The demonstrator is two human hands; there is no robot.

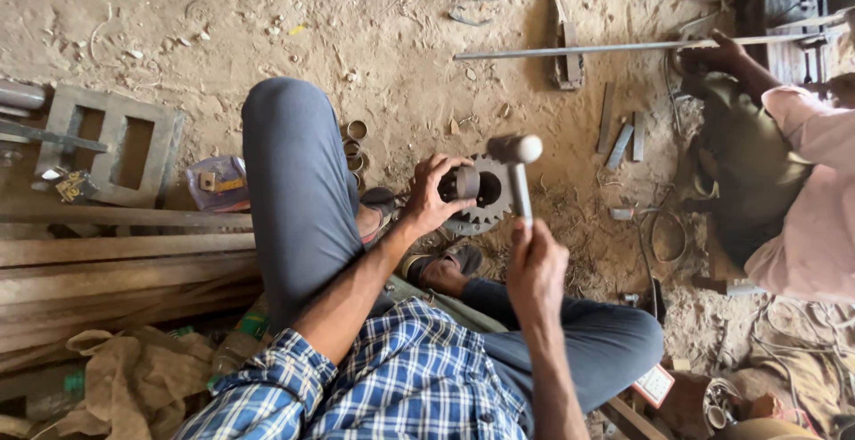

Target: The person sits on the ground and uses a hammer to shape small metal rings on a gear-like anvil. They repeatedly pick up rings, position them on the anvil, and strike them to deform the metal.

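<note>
Head view: right hand (534,271) is gripping a hammer (517,173) raised over the bush (467,183), which the left hand (434,195) is clasping against the gear (488,192) on the ground; the bush is sticking out, not yet seated.

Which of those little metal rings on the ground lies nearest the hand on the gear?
The lowest ring of the stack beside the knee; the separate top ring lies farthest from the left hand.

Left hand (432,192) grips a bush (465,183) in a gear (488,192); right hand (534,266) holds a hammer (517,159) raised above.
</note>
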